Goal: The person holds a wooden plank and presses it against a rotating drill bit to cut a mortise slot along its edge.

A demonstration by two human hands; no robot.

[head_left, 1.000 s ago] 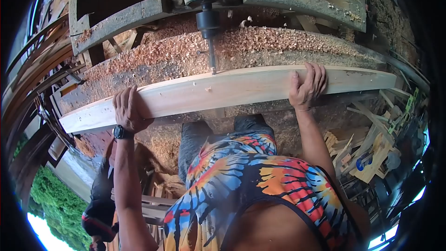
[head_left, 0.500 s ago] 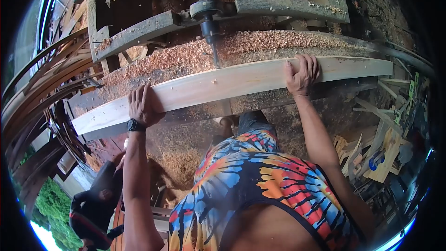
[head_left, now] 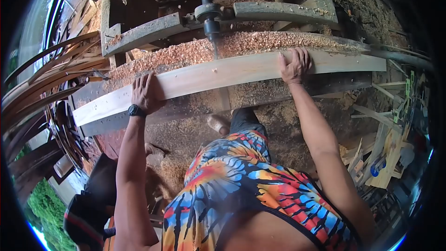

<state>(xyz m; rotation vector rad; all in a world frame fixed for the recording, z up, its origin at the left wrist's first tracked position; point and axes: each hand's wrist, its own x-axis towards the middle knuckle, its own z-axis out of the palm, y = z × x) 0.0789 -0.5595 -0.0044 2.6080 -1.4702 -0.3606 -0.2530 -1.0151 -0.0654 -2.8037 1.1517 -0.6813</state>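
Observation:
A long, curved, pale board (head_left: 223,74) lies across the worktable. My left hand (head_left: 147,95), with a black watch at the wrist, grips the board left of its middle, fingers over the far edge. My right hand (head_left: 296,66) holds it right of the middle in the same way. Between the hands, a vertical spindle with a narrow bit (head_left: 215,49) stands at the board's far edge; whether they touch cannot be made out. Wood shavings (head_left: 186,53) are heaped along the table behind the board.
Curved timber framing (head_left: 285,11) stands beyond the table. Stacked curved strips (head_left: 51,74) are at the left, and scrap wood (head_left: 388,153) is at the right. Another person in dark clothes (head_left: 88,214) is at the lower left. Shavings cover the floor (head_left: 288,125).
The board and both my hands have shifted away from my body relative to the table, baring more tabletop on the near side. The view has moved too. Both hands keep their hold.

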